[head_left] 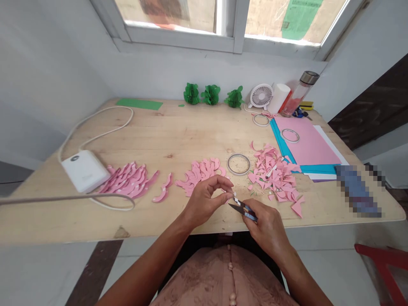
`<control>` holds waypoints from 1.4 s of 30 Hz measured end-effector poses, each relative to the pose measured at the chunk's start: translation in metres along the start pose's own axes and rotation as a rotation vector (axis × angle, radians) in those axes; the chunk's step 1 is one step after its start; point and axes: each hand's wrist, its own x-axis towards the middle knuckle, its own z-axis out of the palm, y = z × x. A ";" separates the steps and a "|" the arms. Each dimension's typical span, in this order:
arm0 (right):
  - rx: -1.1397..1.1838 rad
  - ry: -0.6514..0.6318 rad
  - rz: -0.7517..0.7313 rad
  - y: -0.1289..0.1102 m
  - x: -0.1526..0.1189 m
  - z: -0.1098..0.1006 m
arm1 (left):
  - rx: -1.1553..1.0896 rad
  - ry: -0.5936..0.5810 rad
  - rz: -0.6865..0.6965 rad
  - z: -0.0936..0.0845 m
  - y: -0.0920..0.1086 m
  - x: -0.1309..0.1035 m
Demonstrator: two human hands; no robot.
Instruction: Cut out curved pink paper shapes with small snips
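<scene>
My left hand (208, 197) is closed in a pinch over the table's front part, on something small and pale whose shape is mostly hidden. My right hand (266, 221) is wrapped round dark scissors (244, 210), whose parted blades point left towards my left fingertips. A small white bit sits by the upper blade. Behind my left hand lies a pile of wavy pink paper pieces (202, 170). Further left are one curved pink strip (164, 188) and a larger pile of pink strips (130, 182) with white patches. Pink scraps (277, 174) are heaped to the right.
A tape roll (239, 164) lies behind my hands. A white box (85, 171) with a cable stands left. Green paper shapes (211, 94), a fan (261, 97) and a bottle (299, 94) stand at the back. Pink sheets (309, 142) lie right.
</scene>
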 end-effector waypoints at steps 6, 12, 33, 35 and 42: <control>0.134 -0.084 0.084 -0.005 0.003 -0.003 | 0.082 0.014 0.051 0.000 0.001 -0.003; 0.233 -0.137 0.158 -0.004 0.003 -0.002 | 0.045 0.014 0.031 0.000 0.005 -0.003; 0.032 0.278 0.205 0.032 -0.003 0.011 | -0.342 0.140 -0.260 0.004 0.005 0.000; -0.034 0.341 0.205 0.039 -0.002 0.015 | -0.351 0.126 -0.272 0.005 0.004 0.000; -0.237 0.405 0.117 0.046 0.022 0.025 | -0.341 0.101 -0.290 0.006 0.003 -0.002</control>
